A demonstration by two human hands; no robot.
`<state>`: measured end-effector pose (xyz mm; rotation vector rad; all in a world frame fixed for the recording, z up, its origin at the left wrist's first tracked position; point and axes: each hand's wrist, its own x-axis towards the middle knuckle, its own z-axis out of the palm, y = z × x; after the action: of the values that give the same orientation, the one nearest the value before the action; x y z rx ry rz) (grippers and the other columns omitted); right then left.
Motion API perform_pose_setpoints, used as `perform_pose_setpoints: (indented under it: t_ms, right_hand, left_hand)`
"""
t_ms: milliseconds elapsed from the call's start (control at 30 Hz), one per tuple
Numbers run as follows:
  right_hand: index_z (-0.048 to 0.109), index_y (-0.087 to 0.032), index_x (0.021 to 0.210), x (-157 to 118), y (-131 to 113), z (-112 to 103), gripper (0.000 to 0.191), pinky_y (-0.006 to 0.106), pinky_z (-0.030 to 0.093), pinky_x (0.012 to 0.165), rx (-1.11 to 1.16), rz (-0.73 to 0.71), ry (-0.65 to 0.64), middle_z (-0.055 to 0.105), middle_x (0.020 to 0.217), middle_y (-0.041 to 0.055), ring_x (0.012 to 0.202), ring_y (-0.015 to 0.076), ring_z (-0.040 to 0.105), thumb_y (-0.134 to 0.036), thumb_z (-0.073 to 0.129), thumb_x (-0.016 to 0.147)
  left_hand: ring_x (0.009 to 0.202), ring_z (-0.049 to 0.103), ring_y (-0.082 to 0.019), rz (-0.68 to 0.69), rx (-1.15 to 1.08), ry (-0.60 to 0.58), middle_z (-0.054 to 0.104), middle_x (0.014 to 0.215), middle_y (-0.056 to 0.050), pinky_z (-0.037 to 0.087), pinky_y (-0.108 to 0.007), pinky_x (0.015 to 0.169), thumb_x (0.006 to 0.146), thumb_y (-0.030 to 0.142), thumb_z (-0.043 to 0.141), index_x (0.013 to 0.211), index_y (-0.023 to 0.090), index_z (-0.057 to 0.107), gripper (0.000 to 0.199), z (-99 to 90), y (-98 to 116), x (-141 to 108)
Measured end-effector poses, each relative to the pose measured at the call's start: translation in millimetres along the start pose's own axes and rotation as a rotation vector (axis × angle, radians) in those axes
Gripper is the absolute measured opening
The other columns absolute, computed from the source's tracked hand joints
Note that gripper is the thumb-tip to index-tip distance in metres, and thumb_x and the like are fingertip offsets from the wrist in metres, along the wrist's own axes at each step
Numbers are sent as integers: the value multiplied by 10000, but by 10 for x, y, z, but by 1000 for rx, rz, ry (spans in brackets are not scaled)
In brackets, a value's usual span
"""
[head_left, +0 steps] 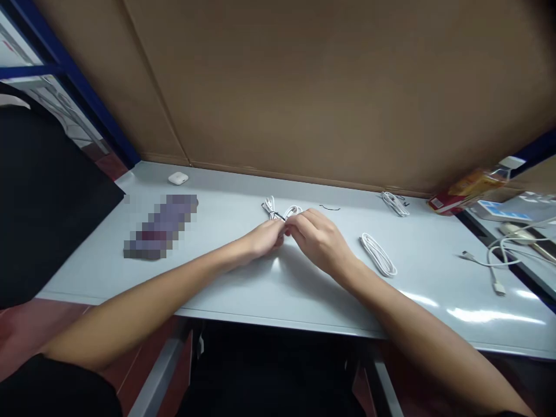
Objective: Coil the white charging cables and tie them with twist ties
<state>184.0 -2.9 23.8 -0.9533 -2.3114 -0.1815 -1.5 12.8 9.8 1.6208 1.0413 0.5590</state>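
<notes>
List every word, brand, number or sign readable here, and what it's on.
None can be read.
Bottle: markings on its red-and-yellow label, too blurred.
Blue-and-white box: any print is too small.
Pixelated item: masked.
Cable at the hands: no lettering discernible.
</notes>
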Motion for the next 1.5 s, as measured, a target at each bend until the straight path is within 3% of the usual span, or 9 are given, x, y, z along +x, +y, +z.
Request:
perform_pose_setpoints:
  t_ms: [167, 333, 467, 567, 700, 867, 1200, 1367, 1500]
  right_hand:
    - [613, -220, 838, -26, -5, 17, 294, 321, 428, 699, -21, 49, -26, 676, 784, 59, 748, 202, 580, -67, 414, 992]
    - [599, -228, 861, 28, 20, -31, 122, 308, 481, 665, 543, 457, 35, 718, 831, 40, 740, 184, 642, -297, 679, 923]
    - [613, -222, 1074, 64, 102, -89, 380, 290, 493, 643, 1108, 728, -147, 709, 760, -6, 689, 157, 624, -382, 828, 806]
    - [652, -221, 1203, 69, 151, -144, 435, 293, 518, 679, 1299, 599, -342, 720, 856, 6, 744, 149, 621, -367, 816, 827]
    - [749, -198, 1029, 74, 137, -198, 246, 326, 545, 746, 1214, 458, -378, 741, 938, 43, 800, 164, 642, -387, 768, 873]
    - [759, -195, 1101, 78, 120, -198, 329, 360, 570, 841, 1155, 505, -299, 788, 1033, 62, 938, 215, 722, -313, 820, 800]
    - [759, -189, 1046, 67, 167, -178, 228, 298, 496, 687, 904, 483, -284, 768, 942, 42, 787, 176, 666, -245, 727, 827]
    - [671, -180, 795, 97, 138, -237, 145, 281, 409, 597, 927, 628, -288, 646, 704, -14, 628, 133, 549, -302, 746, 819]
    - [642, -184, 768, 88, 157, -240, 256, 276, 372, 585, 1008, 677, -286, 616, 696, -21, 630, 126, 519, -392, 783, 816]
  left_hand:
    - [486, 159, -111, -133, -353, 14, 240, 627, 51, 147, -255, 447, 1023, 481, 286, 813, 224, 435, 363, -46, 108, -17]
    - [490, 167, -87, -46, -391, 107, 260, 618, 54, 136, -234, 454, 1037, 494, 396, 788, 193, 491, 402, -84, 187, -25]
    - [494, 127, -75, 51, -450, -20, 217, 605, 68, 114, -221, 454, 1000, 534, 480, 757, 188, 485, 423, -145, 177, -31]
    - [505, 140, -72, 92, -442, -194, 211, 595, 64, 133, -223, 463, 962, 547, 544, 699, 182, 478, 455, -176, 159, -51]
    - [515, 171, -87, 65, -419, -243, 230, 595, 49, 161, -241, 467, 935, 535, 565, 680, 193, 461, 439, -180, 159, -73]
    - [514, 223, -94, 50, -332, -214, 300, 586, 25, 179, -261, 471, 948, 524, 555, 644, 190, 452, 464, -186, 144, -44]
    - [514, 282, -99, -27, -212, -70, 345, 616, 66, 187, -242, 491, 951, 543, 592, 887, 222, 475, 348, -160, 181, -53]
    - [497, 304, -110, 129, -111, 22, 365, 587, 100, 216, -230, 508, 1016, 560, 520, 1106, 263, 434, 322, -131, 114, -38]
    - [563, 378, -102, 244, 1, 139, 489, 685, 60, 279, -232, 560, 1048, 508, 489, 1021, 233, 472, 277, -93, 108, -53]
